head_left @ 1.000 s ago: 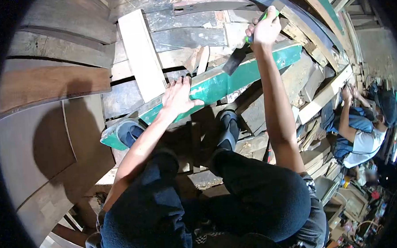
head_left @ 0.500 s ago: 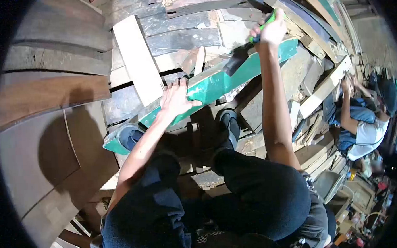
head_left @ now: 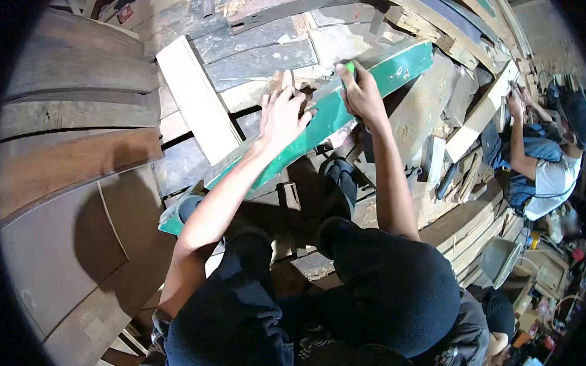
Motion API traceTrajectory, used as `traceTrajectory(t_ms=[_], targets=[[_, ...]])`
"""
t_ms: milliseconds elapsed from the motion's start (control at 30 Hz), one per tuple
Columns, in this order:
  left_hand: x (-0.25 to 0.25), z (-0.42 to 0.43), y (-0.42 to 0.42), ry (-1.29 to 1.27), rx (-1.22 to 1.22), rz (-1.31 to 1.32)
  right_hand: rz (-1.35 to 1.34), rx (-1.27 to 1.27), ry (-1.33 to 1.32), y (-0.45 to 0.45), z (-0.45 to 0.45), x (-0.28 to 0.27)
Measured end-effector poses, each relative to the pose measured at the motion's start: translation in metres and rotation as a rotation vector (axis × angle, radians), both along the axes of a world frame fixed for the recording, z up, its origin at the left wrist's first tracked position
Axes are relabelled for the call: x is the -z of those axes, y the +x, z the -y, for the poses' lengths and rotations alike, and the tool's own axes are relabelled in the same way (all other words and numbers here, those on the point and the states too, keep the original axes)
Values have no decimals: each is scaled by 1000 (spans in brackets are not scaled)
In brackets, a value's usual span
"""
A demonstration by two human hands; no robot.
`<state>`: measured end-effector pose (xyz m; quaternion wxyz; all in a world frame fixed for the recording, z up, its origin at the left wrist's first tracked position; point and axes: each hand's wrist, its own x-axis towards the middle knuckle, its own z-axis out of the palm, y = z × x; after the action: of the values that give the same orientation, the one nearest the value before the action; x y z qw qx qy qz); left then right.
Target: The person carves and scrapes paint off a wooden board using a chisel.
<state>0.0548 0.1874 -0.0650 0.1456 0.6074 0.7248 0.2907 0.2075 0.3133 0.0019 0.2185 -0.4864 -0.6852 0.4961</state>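
Note:
A long green-painted wooden board (head_left: 398,74) lies slantwise in front of me, its near-left end beside my foot. My left hand (head_left: 280,118) grips its upper edge near the middle, thumb towards the green face and fingers over the far side. My right hand (head_left: 366,96) is closed around the green handle (head_left: 349,67) of a hand tool and is just over the board, to the right of my left hand. The tool's blade is mostly hidden now; earlier it looks dark and flat. A pale bare plank (head_left: 194,96) lies beyond the board's left part.
Dark planks (head_left: 76,156) line the left side. Loose boards (head_left: 453,38) are piled at upper right. Another person (head_left: 547,159) sits at right, hands on a pale board (head_left: 480,116). My shoe (head_left: 338,174) is close below the green board. Clutter fills the lower right.
My right hand has come down and left with the green-handled tool, from above the board's right end to near its middle. My left hand has shifted right along the board.

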Motion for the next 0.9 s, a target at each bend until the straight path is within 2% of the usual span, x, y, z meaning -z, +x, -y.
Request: traceTrajectory(t_ms=[67, 133, 167, 367, 633, 767, 900], targets=[[-2, -4, 7, 50, -34, -54, -10, 38, -44, 0, 8, 1], [-6, -5, 9, 72, -49, -1, -45, 44, -95, 1, 9, -2], [-6, -6, 9, 95, -48, -4, -62, 48, -26, 2, 7, 4], [-5, -8, 14, 218, -31, 7, -108, 69, -99, 12, 13, -7], [-4, -7, 13, 253, -41, 14, -249, 85, -197, 21, 17, -3], [-9, -11, 15, 37, -12, 119, -250, 108, -208, 21, 22, -6], [-4, -14, 9, 65, 76, -91, -293, 128, -204, 21, 25, -11]])
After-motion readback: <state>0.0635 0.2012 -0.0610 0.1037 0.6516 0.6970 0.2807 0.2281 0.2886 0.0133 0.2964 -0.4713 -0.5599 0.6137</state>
